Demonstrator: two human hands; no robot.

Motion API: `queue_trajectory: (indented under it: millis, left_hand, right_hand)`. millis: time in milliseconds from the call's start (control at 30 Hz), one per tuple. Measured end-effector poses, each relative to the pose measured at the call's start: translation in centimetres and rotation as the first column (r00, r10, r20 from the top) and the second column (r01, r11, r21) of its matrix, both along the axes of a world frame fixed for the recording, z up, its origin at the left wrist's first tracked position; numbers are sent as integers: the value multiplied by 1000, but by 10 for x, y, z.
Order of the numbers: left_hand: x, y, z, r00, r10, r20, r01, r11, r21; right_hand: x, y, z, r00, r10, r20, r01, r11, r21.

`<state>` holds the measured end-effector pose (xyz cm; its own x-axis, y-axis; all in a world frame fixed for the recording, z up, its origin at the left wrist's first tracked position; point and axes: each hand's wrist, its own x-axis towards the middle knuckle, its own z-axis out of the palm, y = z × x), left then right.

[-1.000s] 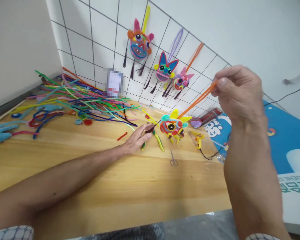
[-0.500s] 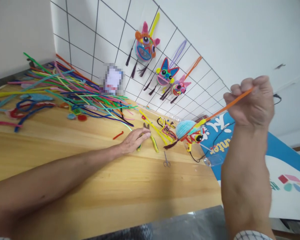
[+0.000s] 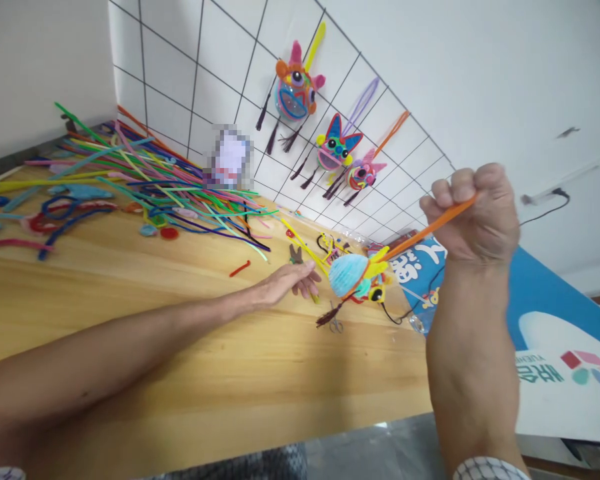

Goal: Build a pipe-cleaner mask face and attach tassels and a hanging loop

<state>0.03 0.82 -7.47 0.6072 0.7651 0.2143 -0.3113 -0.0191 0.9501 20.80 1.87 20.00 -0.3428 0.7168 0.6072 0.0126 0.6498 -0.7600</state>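
My right hand (image 3: 475,213) is raised and closed in a fist around an orange pipe-cleaner loop (image 3: 427,228). From that loop hangs a fuzzy ornament (image 3: 349,275) with a light blue back, yellow pieces, a round black eye and a dark tassel. It is tilted, above the table. My left hand (image 3: 293,280) reaches toward the ornament with its fingers stretched and apart, holding nothing. Beneath it lies a pair of pliers (image 3: 295,253) with yellow-green handles, partly hidden. Small scissors (image 3: 336,326) lie on the wood, partly behind the tassel.
Many coloured pipe cleaners (image 3: 180,193) are heaped at the table's back left. Three finished ornaments (image 3: 333,148) hang on a white wire grid (image 3: 170,87). A short red piece (image 3: 240,269) lies on the wooden table (image 3: 205,407). A blue and white printed board (image 3: 545,293) stands at the right.
My right hand has moved left with the hanging ornament, which has turned to show more of its blue back. My left hand has shifted right, off the pliers, with its fingers spreading.
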Motion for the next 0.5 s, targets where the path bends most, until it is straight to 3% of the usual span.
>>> queue_trajectory:
  millis: [67,167,333,500]
  left_hand:
    - [7,0,2,984,-146,102,159,978,-134]
    - [9,-2,10,944,-229,238,295,910,-292]
    - [-4,-4,25,928,-221,299,339,832,-439]
    - [-8,-2,24,930,-209,302,353,737,-576]
  right_hand:
    - [-7,-1,-6,998,-2,56,2,1000,-3]
    - [-16,-1,-16,988,-66,137,68,998,-15]
    - [-32,0,-34,970,-108,220,129,988,-83]
    - [-43,1,-40,970,-85,228,111,988,-103]
